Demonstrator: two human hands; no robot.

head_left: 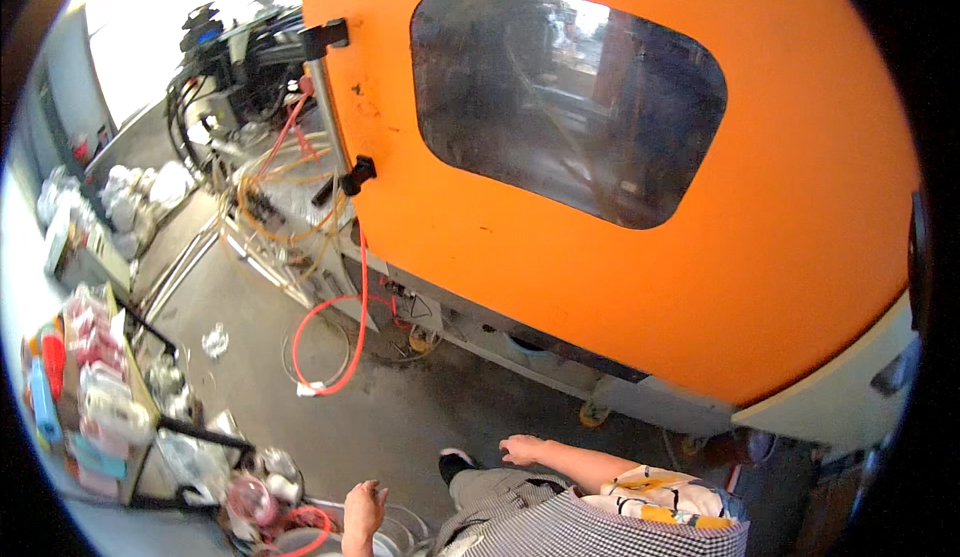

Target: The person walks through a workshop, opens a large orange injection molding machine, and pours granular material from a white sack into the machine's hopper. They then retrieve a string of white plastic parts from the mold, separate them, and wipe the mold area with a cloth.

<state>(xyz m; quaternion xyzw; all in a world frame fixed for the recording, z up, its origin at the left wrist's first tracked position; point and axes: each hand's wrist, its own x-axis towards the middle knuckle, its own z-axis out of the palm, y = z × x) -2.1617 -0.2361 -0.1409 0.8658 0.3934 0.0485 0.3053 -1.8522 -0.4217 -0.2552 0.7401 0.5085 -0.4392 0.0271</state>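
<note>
My left hand [365, 509] hangs low near the bottom edge, holding nothing I can see, its fingers loosely bent and apart. To its left is a pile of clear and reddish plastic items [262, 492] with a red band [318, 535] beside it. My right hand [521, 448] is held out in front of my body, empty, with the fingers slightly spread. It touches nothing. Beyond it stands a large orange machine door [790, 177] with a dark rounded window [570, 107].
A red hose [357, 357] loops down from the machine to the floor [240, 397]. Yellow tubes [250, 212] and metal bars [195, 257] lie farther left. A rack of coloured plastic pieces [105, 382] stands at the left; plastic bags [135, 202] are behind. A caster [593, 415] sits beneath the machine.
</note>
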